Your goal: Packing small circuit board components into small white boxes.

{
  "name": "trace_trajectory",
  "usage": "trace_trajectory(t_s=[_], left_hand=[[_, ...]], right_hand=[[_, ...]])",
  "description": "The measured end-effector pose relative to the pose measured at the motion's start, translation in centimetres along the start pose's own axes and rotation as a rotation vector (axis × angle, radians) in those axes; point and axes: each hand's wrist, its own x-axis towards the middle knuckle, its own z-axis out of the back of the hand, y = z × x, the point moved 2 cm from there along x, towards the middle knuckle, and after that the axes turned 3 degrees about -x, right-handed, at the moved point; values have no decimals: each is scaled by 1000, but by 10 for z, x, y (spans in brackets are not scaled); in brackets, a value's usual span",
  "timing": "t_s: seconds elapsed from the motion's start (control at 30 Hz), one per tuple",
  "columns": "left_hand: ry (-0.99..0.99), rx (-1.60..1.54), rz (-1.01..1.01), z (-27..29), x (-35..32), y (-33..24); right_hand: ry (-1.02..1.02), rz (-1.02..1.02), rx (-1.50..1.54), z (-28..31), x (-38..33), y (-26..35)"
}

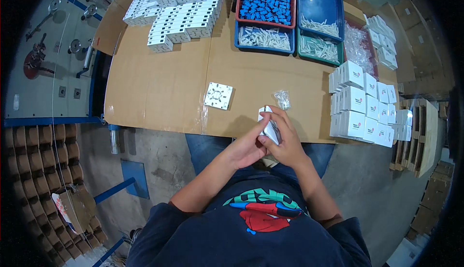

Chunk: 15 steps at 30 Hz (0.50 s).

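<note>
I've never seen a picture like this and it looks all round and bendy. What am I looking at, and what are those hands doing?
The picture comes from a camera worn on a person's head, looking down, and its wide lens bends straight edges. No machine here: a person sits at a cardboard-covered table. The left hand and right hand together hold a small white box. Nearby lie a flat white square part and a little clear bag. On the right stand stacked white boxes. At the back are flat white boxes and trays: a red tray of blue pieces and a blue tray of white pieces.
</note>
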Motion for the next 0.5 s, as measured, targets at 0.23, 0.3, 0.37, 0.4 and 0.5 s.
trace_trajectory(t_s=[0.23, 0.3, 0.37, 0.4, 0.5], left_hand=[[-23, -36, -144, -7, 1, 19], [-14, -38, -154, -1, 5, 25], [-1, -50, -191, 2, 7, 28], [0, -50, -189, 2, 7, 29], [-3, -30, -228, -6, 5, 29]], right_hand=[[-57, 243, -199, 5, -4, -6], [-51, 271, -171, 6, -6, -8], [-62, 277, -169, 7, -7, -10], [-73, 285, -164, 7, -7, -10], [-87, 278, -153, 6, -9, -12]])
